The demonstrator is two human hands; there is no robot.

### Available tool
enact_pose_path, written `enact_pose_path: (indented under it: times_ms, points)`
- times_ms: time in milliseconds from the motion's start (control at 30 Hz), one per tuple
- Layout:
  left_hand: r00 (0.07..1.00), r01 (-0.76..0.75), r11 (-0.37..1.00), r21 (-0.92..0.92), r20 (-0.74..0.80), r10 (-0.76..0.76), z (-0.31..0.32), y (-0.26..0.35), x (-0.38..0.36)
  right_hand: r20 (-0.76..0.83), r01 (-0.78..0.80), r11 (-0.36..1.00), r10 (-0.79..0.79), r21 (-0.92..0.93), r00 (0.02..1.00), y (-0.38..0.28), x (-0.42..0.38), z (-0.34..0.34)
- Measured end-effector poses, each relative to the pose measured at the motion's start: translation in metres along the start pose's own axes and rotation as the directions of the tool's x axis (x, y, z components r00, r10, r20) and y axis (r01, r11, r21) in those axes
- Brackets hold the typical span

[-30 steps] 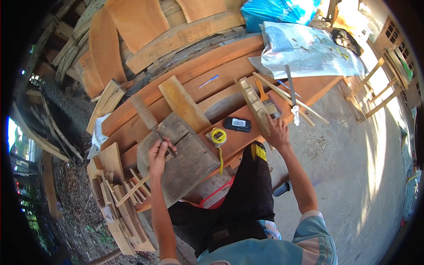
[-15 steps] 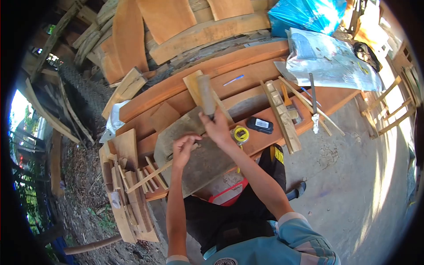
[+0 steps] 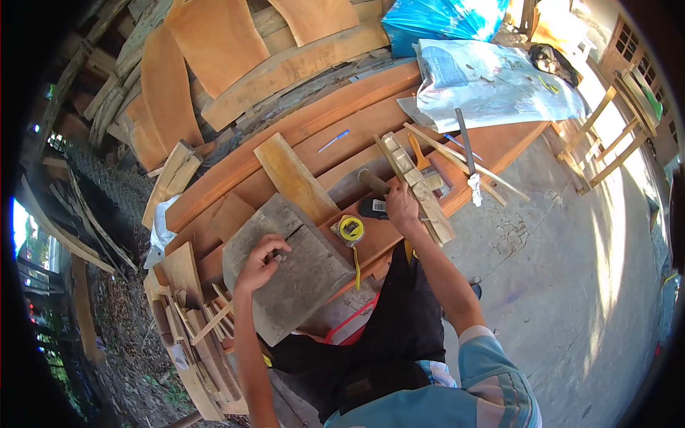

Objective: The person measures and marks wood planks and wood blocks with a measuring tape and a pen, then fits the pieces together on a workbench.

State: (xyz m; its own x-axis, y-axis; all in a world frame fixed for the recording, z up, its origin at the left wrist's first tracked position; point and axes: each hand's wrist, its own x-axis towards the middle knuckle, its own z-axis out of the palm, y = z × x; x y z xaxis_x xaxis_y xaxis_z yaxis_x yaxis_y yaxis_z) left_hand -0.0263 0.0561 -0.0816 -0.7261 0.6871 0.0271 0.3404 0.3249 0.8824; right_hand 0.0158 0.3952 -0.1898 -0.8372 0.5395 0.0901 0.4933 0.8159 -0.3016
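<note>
My right hand (image 3: 403,208) is closed around a short, round wooden stick (image 3: 373,181), lowered to the bench beside a notched wooden strip (image 3: 414,178). Just left of that hand lies a small black case with a white label (image 3: 373,207). My left hand (image 3: 261,262) is over a grey wooden block (image 3: 303,274), fingers curled. A tiny piece seems to sit at its fingertips, too small to name. A dark slot cuts the block's far part. A yellow tape measure (image 3: 351,229) rests at the block's right edge.
A pale board (image 3: 296,178) and a blue pen (image 3: 333,140) lie on the reddish wooden bench (image 3: 492,160). Right of the strip are a brush (image 3: 419,153), thin sticks and a metal blade (image 3: 465,139). Wood offcuts (image 3: 203,335) are stacked at left. Plastic sheeting (image 3: 492,82) covers the far end.
My right hand has moved right and down with the stick, away from the block's far edge. My left hand has drawn back left, and the view has shifted.
</note>
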Motion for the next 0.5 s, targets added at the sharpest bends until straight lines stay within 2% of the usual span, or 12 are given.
enact_pose_path:
  times_ms: [33, 100, 167, 267, 367, 433, 467, 500]
  points:
    - [0.999, 0.030, 0.999, 0.044, 0.010, -0.030, -0.002, 0.007, 0.000, -0.020, 0.005, 0.999, -0.006, -0.040, 1.000, 0.001, 0.001, 0.002]
    - [0.999, 0.022, 0.971, 0.236, -0.039, -0.013, -0.005, 0.010, -0.007, 0.036, -0.030, 0.983, 0.037, -0.179, 0.999, 0.000, 0.002, 0.002]
    - [0.995, -0.027, 0.924, 0.381, -0.083, 0.064, -0.002, 0.004, -0.015, 0.069, -0.025, 0.955, 0.047, -0.294, 0.996, -0.001, 0.000, -0.004]
    - [0.964, -0.138, 0.856, 0.499, -0.132, 0.232, 0.009, -0.007, -0.022, 0.044, -0.034, 0.985, 0.042, -0.169, 0.998, 0.008, 0.003, 0.002]
    - [0.953, -0.130, 0.811, 0.570, -0.154, 0.261, 0.019, 0.005, -0.022, 0.028, -0.019, 0.999, 0.021, -0.050, 0.999, 0.014, 0.000, -0.005]
    - [0.949, -0.151, 0.800, 0.580, -0.141, 0.282, 0.022, 0.002, -0.022, -0.156, 0.121, 0.983, -0.099, 0.140, 0.983, 0.025, -0.006, -0.014]
    - [0.949, -0.143, 0.792, 0.594, -0.145, 0.280, 0.021, 0.000, -0.025, -0.204, 0.242, 0.963, -0.216, 0.114, 0.955, 0.039, -0.004, -0.019]
    - [0.957, -0.107, 0.849, 0.517, -0.176, 0.228, 0.021, 0.000, -0.026, -0.215, 0.231, 0.969, -0.209, 0.083, 0.954, 0.045, -0.004, -0.043]
